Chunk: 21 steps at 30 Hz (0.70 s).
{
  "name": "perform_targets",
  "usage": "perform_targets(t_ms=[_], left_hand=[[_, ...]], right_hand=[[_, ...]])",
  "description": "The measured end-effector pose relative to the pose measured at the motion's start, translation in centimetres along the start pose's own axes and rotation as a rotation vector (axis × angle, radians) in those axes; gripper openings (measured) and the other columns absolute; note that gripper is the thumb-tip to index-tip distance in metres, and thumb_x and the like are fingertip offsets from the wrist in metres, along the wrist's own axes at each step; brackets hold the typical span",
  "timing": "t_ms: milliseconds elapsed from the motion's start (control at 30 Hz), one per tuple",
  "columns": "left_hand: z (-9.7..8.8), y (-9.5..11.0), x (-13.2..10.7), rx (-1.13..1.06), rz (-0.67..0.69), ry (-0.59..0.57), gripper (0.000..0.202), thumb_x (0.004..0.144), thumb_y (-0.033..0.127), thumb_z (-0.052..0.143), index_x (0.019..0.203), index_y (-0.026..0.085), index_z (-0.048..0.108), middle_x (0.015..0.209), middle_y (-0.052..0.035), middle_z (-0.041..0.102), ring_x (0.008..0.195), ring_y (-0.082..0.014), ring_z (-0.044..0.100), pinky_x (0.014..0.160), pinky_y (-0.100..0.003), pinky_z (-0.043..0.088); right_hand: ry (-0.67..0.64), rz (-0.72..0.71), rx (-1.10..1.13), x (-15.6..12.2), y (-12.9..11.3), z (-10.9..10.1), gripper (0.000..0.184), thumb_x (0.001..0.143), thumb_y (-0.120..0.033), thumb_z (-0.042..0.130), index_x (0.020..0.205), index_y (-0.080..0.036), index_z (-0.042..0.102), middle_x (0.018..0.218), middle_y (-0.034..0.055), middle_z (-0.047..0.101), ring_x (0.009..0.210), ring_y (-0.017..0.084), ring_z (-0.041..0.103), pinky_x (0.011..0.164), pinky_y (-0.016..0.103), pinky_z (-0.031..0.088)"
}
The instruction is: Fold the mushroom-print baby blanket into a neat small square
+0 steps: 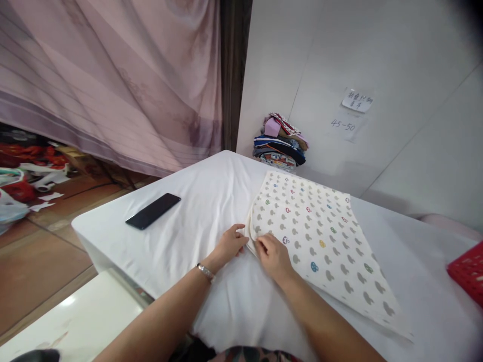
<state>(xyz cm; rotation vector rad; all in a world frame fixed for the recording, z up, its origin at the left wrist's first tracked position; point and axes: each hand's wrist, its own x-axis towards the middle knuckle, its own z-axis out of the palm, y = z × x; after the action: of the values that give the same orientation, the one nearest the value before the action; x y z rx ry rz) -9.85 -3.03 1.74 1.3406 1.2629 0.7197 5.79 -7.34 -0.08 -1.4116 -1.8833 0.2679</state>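
Head view, hands [231, 243] [274, 255] pinching left edge of patterned cloth [315, 226], most of it lying rightward

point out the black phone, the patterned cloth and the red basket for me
black phone [153, 211], head view: middle of its dark upper face
patterned cloth [317, 236], head view: middle of its printed top
red basket [469, 272], head view: the part of its side within the frame

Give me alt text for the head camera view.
A left hand and right hand touch the left corner of a patterned white cloth on a white-covered table. A black phone lies further left, and folded fabrics are stacked near the wall.
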Motion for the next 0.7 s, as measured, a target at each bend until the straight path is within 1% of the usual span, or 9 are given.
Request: perform_targets(t_ms=[67,167,267,333,467,600,700], left_hand=[[0.0,-0.2,0.1,0.004,0.013,0.004,0.049,0.071,0.018,0.053,0.119,0.012,0.044,0.051,0.0088,0.047,0.041,-0.0071,0.041,0.038,-0.019,0.034],[0.1,-0.5,0.3,0.006,0.034,0.005,0.049,0.071,0.018,0.053,0.119,0.012,0.044,0.049,0.0091,0.047,0.040,-0.0073,0.040,0.038,-0.019,0.033],[0.1,-0.4,0.3,0.008,0.032,0.012,0.048,0.072,0.019,0.052,0.118,0.013,0.044,0.051,0.0087,0.047,0.040,-0.0070,0.041,0.038,-0.019,0.033],[0.1,-0.3,0.2,-0.001,0.024,0.008,0.048,0.072,0.020,0.053,0.119,0.013,0.044,0.054,0.0080,0.048,0.042,-0.0071,0.043,0.038,-0.018,0.034],[0.0,0.1,-0.1,-0.045,0.017,-0.030,0.051,0.071,0.022,0.054,0.120,0.013,0.044,0.060,0.0063,0.050,0.047,-0.0080,0.047,0.039,-0.018,0.036],[-0.1,0.3,-0.1,-0.051,0.009,-0.055,0.051,0.068,0.016,0.051,0.119,0.014,0.045,0.058,0.0063,0.049,0.047,-0.0078,0.046,0.040,-0.018,0.035],[-0.1,0.0,0.0,-0.054,0.025,-0.063,0.051,0.067,0.014,0.050,0.117,0.014,0.047,0.056,0.0066,0.048,0.047,-0.0077,0.045,0.040,-0.017,0.035]], right_hand=[[-0.049,-0.013,-0.018,-0.1,-0.4,0.2,0.015,0.084,-0.019,0.045,0.075,-0.021,0.057,0.078,0.0019,0.057,0.076,0.015,0.054,0.069,0.025,0.040],[-0.067,-0.005,0.016,-0.1,-0.7,0.4,0.011,0.083,-0.018,0.047,0.077,-0.021,0.056,0.081,0.0020,0.057,0.079,0.016,0.054,0.071,0.026,0.041],[-0.075,0.016,0.062,0.0,-0.5,0.5,0.008,0.083,-0.022,0.049,0.078,-0.021,0.056,0.079,0.0011,0.057,0.075,0.015,0.053,0.069,0.026,0.041],[-0.085,0.046,0.111,0.0,-0.2,0.6,0.010,0.084,-0.022,0.048,0.078,-0.021,0.057,0.077,0.0004,0.058,0.072,0.015,0.053,0.068,0.026,0.041],[-0.064,0.119,0.203,0.1,0.3,0.7,0.013,0.084,-0.022,0.046,0.079,-0.022,0.058,0.075,-0.0003,0.060,0.071,0.015,0.055,0.067,0.025,0.041],[-0.080,0.124,0.190,0.3,0.3,0.7,0.013,0.083,-0.025,0.048,0.077,-0.022,0.059,0.073,-0.0008,0.060,0.068,0.014,0.054,0.065,0.025,0.041],[-0.090,0.158,0.167,0.3,0.2,0.7,0.010,0.080,-0.030,0.053,0.081,-0.022,0.059,0.071,-0.0014,0.059,0.064,0.014,0.053,0.060,0.024,0.041]])
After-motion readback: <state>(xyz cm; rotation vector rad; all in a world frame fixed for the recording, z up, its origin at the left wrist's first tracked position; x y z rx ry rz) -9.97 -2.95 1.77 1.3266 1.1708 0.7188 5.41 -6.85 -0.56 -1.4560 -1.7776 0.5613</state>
